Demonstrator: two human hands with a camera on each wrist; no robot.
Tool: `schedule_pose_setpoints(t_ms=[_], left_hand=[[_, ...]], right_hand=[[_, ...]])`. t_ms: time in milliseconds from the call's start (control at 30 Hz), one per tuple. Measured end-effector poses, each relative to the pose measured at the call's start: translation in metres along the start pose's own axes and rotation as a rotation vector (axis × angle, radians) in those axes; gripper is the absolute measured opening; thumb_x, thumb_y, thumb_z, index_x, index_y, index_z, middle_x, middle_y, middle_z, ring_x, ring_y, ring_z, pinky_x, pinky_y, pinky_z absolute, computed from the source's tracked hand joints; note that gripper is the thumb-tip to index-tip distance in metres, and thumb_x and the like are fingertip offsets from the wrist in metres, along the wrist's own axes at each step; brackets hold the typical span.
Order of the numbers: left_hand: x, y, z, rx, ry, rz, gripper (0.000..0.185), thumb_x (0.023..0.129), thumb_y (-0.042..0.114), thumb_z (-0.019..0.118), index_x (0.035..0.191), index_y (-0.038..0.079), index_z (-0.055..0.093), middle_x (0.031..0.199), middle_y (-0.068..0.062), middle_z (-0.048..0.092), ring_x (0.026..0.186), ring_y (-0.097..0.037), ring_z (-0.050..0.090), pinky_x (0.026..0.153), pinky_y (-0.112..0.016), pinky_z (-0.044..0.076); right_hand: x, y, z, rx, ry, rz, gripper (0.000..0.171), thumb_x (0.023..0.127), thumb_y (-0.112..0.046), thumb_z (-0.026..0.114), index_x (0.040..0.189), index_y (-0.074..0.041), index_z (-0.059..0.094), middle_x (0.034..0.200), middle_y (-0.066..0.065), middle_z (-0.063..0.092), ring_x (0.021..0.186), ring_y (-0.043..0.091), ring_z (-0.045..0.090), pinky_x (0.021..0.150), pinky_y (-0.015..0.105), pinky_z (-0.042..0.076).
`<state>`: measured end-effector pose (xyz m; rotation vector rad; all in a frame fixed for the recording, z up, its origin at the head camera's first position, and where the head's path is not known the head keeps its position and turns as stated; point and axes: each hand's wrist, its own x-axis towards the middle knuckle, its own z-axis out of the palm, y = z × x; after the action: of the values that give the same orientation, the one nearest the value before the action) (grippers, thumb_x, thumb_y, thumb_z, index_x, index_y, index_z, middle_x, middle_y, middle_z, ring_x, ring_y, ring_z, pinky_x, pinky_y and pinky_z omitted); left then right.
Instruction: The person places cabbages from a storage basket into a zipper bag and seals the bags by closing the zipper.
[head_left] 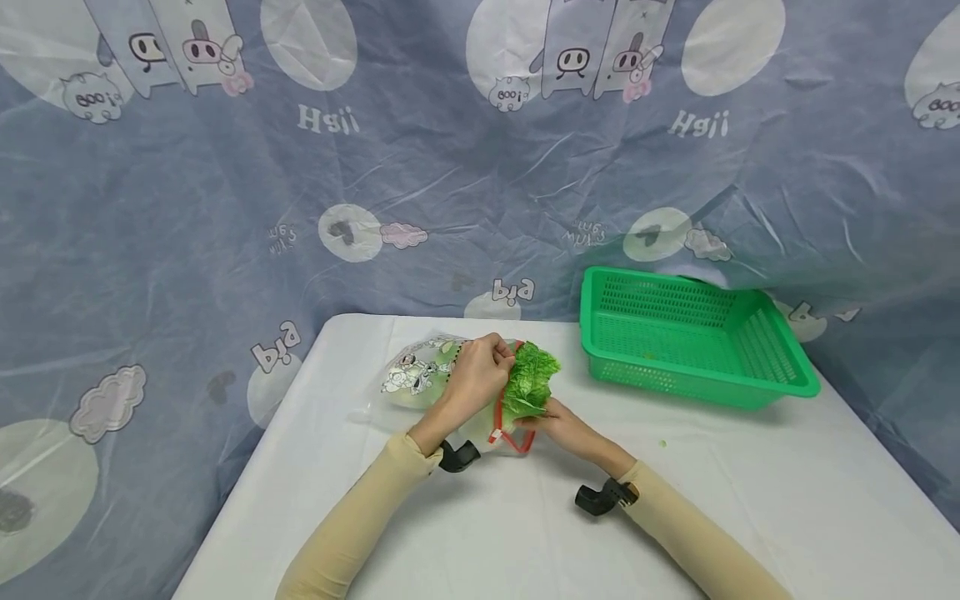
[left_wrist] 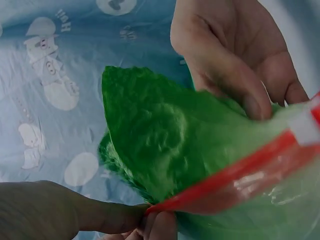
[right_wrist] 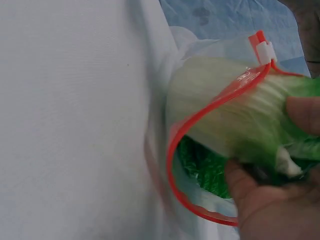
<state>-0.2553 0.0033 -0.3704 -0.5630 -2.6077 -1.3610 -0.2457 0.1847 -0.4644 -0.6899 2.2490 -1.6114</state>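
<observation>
Gripping both ends — my left hand [head_left: 476, 375] pinches the bag [head_left: 420, 377] rim, my right hand [head_left: 564, 427] clasps the cabbage [head_left: 531, 379].
Cabbage lies across between my hands, leafy end out of the bag — right hand nearer.

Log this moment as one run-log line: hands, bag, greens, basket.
left hand: holds zip bag rim | right hand: grips leafy greens at bag mouth | greens: partly in bag | green basket: right, apart

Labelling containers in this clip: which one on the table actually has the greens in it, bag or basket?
The clear zip bag with the red zipper edge, gripped by both hands, holds the leafy greens, which stick out of its mouth. The green basket looks empty.
</observation>
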Motion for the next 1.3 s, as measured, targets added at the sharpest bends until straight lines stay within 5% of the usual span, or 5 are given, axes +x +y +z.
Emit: schedule_pose_setpoints(t_ms=[267, 500, 667, 1067, 1300], left_hand=[[-0.006, 0.007, -0.003, 0.002, -0.028, 0.055, 0.009, 0.09, 0.004, 0.059, 0.082, 0.007, 0.064, 0.07, -0.001, 0.063, 0.056, -0.009, 0.055, 0.051, -0.02, 0.045], [-0.009, 0.011, 0.0, 0.032, -0.082, 0.065, 0.009, 0.089, 0.005, 0.061, 0.082, 0.005, 0.066, 0.067, 0.0, 0.062, 0.062, -0.01, 0.057, 0.057, -0.021, 0.047], [-0.007, 0.009, -0.007, 0.0, -0.043, 0.057, 0.01, 0.091, 0.007, 0.06, 0.087, 0.004, 0.068, 0.071, -0.001, 0.064, 0.058, -0.009, 0.055, 0.053, -0.02, 0.045], [-0.002, 0.008, -0.027, -0.044, 0.0, 0.035, 0.013, 0.092, 0.012, 0.062, 0.094, 0.002, 0.071, 0.073, -0.003, 0.068, 0.056, -0.011, 0.056, 0.051, -0.022, 0.043], [-0.004, 0.013, -0.039, -0.052, 0.066, 0.055, 0.01, 0.091, 0.012, 0.064, 0.09, 0.006, 0.071, 0.072, 0.0, 0.068, 0.059, -0.01, 0.058, 0.054, -0.023, 0.046]], right_hand=[[0.02, -0.017, 0.012, -0.046, -0.008, 0.056, 0.049, 0.103, -0.021, 0.04, 0.147, -0.002, 0.033, 0.143, 0.018, 0.044, 0.12, 0.031, 0.054, 0.098, 0.048, 0.049], [0.037, -0.026, 0.021, -0.07, 0.198, 0.13, 0.041, 0.103, -0.028, 0.041, 0.127, 0.003, 0.054, 0.096, 0.016, 0.065, 0.077, 0.016, 0.066, 0.071, 0.035, 0.058], [0.034, -0.035, 0.015, 0.018, 0.152, 0.251, 0.038, 0.098, -0.029, 0.053, 0.116, 0.003, 0.063, 0.106, 0.011, 0.068, 0.093, 0.017, 0.067, 0.082, 0.033, 0.057], [0.009, -0.067, -0.033, -0.374, 0.32, 0.364, 0.033, 0.088, -0.027, 0.07, 0.094, 0.002, 0.056, 0.067, 0.015, 0.066, 0.047, 0.022, 0.066, 0.05, 0.037, 0.057], [0.017, -0.055, -0.04, -0.154, 0.409, 0.155, 0.023, 0.093, -0.007, 0.059, 0.111, 0.003, 0.052, 0.079, 0.02, 0.069, 0.06, 0.027, 0.07, 0.056, 0.036, 0.059]])
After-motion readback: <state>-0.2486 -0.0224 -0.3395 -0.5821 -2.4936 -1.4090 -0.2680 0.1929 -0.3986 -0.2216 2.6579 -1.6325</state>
